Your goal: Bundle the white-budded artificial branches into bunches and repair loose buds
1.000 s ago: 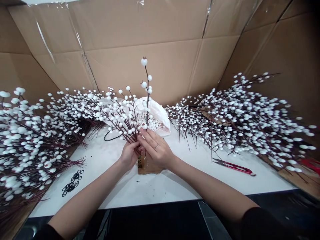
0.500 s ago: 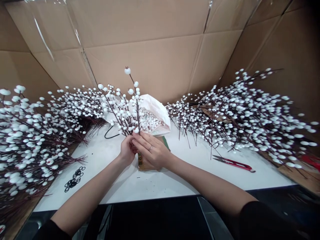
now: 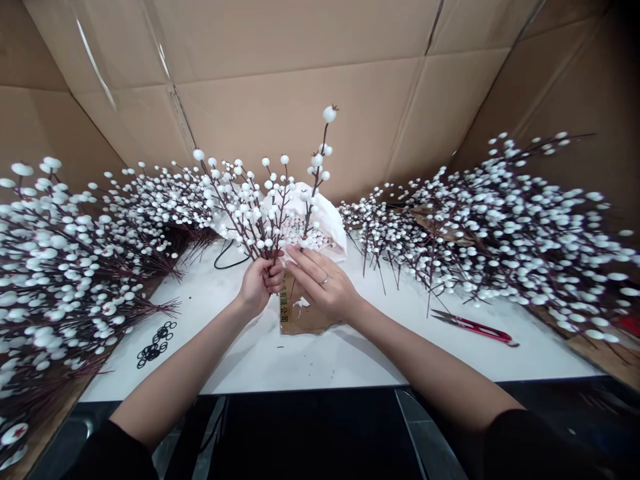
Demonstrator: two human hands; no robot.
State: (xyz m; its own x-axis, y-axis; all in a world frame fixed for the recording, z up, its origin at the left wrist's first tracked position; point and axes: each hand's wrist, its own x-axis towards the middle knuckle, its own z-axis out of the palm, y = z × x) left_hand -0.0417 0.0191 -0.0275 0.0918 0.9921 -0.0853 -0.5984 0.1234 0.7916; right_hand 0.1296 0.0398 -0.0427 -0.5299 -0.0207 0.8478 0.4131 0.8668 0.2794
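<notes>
My left hand [image 3: 259, 285] is closed around the lower stems of a bunch of white berry sprays [image 3: 247, 213], which fan out upward. Just to its right, my right hand [image 3: 327, 285], with a ring on one finger, pinches a single white berry stem [image 3: 316, 179]. That stem stands nearly upright, apart from the bunch at its top. Below the hands lies a piece of brown cardboard [image 3: 300, 321] with printed characters. Behind them is a white bag [image 3: 333, 223] full of loose white berries, partly hidden by the sprays.
Berry sprays are piled at the left [image 3: 65, 267] and right [image 3: 520, 227] of the white table [image 3: 240, 370]. Small black rings [image 3: 156, 343] lie near the left forearm, red thread snips [image 3: 475, 328] on the right. A cardboard wall [image 3: 300, 100] stands behind.
My right hand has moved right, away from the left, taking the single berry stem out from beside the bunch. More of the cardboard shows below. The view has shifted slightly.
</notes>
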